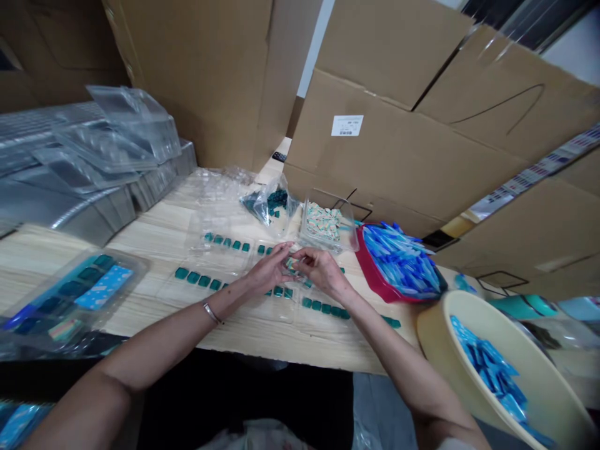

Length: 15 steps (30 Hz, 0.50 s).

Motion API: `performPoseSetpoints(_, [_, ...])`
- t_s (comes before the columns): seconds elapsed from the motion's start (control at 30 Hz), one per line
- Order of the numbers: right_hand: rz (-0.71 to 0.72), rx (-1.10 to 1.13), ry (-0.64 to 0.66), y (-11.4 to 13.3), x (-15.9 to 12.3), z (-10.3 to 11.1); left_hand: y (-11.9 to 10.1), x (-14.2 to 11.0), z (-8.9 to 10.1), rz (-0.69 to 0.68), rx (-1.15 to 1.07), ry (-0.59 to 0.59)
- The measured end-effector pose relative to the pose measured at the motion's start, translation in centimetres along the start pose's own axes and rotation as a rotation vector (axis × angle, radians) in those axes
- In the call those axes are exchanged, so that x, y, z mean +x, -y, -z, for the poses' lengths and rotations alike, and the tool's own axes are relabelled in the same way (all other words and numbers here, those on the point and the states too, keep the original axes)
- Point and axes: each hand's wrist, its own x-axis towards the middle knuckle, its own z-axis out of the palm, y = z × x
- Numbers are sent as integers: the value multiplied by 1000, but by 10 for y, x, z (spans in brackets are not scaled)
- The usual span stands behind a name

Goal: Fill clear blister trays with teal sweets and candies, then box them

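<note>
The left hand's fingers [282, 254] and the right hand's fingers [302, 255] are together, closed from both sides on a small teal-and-white piece [291, 265]. The fingertips partly hide it, so its exact shape cannot be confirmed. The piece appears light, stiff and smooth, and is likely to slip. Hold it by opposite edges, using light fingertip pressure.

Directly beneath the fingers, clear blister trays [220, 294] lie on the table [262, 337], carrying rows of small teal squares [193, 277]. Beyond the fingertips stand a clear tub of teal-and-cream pieces [327, 222] and a clear bag of dark teal pieces [272, 203]. Ahead and to the right of the fingers, a red tray [370, 275] holds a heap of blue sticks [398, 262]. Farther right and nearer the person, a cream basin [497, 369] contains blue items. Left of the fingers, a clear tray holds teal and blue packs [70, 294], and a stack of empty-looking clear trays [117, 131] stands beyond it. Cardboard boxes [389, 144] rise behind the table.
</note>
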Motion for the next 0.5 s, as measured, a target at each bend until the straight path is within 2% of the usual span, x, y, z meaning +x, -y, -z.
performPoseSetpoints(0.23, [137,-178,-112,10,-11,-7,3,0,0,-14,-38,34])
performPoseSetpoints(0.43, [31,-139,-131,3,-8,-6,2,-2,-2,26,-30,80])
performPoseSetpoints(0.5, [54,-117,-122,1,-7,-4,1,-2,-2,33,-43,87])
